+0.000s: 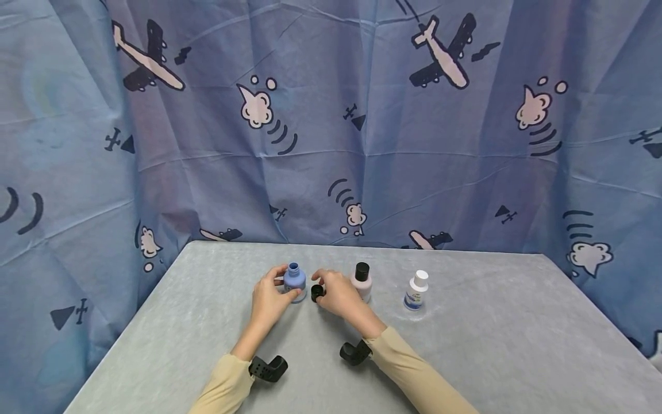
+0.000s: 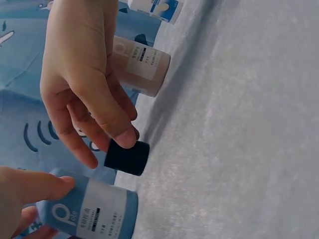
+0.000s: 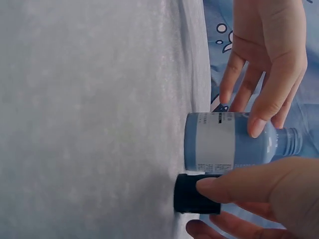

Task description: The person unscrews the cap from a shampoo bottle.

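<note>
My left hand (image 1: 267, 297) holds an uncapped blue bottle (image 1: 295, 282) standing on the table, thumb on its near side and fingers toward the back. Its threaded neck (image 3: 289, 142) is bare in the right wrist view. Just to the right, a black bottle cap (image 1: 316, 292) rests on the tabletop. My right hand (image 1: 341, 296) has its thumb against that cap and its other fingers curved around the far side; how firmly they touch is hidden. One finger reaches past the cap's top in the left wrist view. Cap and bottle stand apart.
Behind my right hand stands a pale pink bottle (image 1: 361, 283) with a black cap on. Farther right is a small white bottle (image 1: 416, 291) with a blue label. A pale cloth covers the table (image 1: 491, 345), and a blue patterned curtain (image 1: 331, 126) hangs beyond its back edge.
</note>
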`<action>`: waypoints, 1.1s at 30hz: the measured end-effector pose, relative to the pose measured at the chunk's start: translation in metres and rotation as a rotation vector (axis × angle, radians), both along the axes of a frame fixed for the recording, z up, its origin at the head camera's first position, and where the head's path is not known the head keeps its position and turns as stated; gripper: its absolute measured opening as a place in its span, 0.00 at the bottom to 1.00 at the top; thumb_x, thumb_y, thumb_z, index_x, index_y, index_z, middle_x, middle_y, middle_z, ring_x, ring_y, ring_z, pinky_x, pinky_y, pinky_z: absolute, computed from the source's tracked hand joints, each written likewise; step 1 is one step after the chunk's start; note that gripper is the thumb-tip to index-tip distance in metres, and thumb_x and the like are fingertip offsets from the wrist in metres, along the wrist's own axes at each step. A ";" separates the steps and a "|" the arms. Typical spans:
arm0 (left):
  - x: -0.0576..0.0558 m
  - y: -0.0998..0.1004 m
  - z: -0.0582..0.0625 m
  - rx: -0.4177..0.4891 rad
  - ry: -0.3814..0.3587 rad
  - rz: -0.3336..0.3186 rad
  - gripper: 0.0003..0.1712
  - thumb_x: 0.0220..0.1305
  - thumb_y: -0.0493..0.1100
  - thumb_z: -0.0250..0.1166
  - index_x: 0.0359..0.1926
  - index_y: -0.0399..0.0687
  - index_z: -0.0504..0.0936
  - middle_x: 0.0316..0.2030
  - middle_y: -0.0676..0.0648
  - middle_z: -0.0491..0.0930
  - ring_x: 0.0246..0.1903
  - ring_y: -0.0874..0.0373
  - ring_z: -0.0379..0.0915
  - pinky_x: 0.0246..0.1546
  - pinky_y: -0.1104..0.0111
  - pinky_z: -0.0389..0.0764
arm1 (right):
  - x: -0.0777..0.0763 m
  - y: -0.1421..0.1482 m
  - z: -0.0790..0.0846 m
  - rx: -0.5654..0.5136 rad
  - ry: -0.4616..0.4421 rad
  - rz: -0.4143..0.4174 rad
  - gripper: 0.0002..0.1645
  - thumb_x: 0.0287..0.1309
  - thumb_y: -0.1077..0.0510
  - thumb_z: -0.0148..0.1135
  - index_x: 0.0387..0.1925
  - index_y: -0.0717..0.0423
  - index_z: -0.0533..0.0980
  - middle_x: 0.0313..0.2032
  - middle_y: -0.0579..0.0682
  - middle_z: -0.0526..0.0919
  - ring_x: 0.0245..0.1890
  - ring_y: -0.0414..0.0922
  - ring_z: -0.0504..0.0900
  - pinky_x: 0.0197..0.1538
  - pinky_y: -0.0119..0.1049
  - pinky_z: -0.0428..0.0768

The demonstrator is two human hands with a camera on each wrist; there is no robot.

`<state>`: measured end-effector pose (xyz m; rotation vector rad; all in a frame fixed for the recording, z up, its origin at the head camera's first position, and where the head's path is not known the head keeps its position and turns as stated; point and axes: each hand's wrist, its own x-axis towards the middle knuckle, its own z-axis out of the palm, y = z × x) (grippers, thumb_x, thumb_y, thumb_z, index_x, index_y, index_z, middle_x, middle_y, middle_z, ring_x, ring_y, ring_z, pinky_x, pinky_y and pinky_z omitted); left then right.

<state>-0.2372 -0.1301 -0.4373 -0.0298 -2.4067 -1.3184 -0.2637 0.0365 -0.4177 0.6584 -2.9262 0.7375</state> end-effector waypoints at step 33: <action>0.029 0.035 0.022 0.110 0.191 -0.158 0.21 0.57 0.37 0.67 0.54 0.44 0.81 0.49 0.43 0.83 0.46 0.47 0.81 0.43 0.57 0.82 | 0.035 0.047 0.026 -0.206 0.672 0.058 0.16 0.43 0.64 0.73 0.37 0.48 0.82 0.35 0.43 0.84 0.37 0.43 0.78 0.39 0.36 0.79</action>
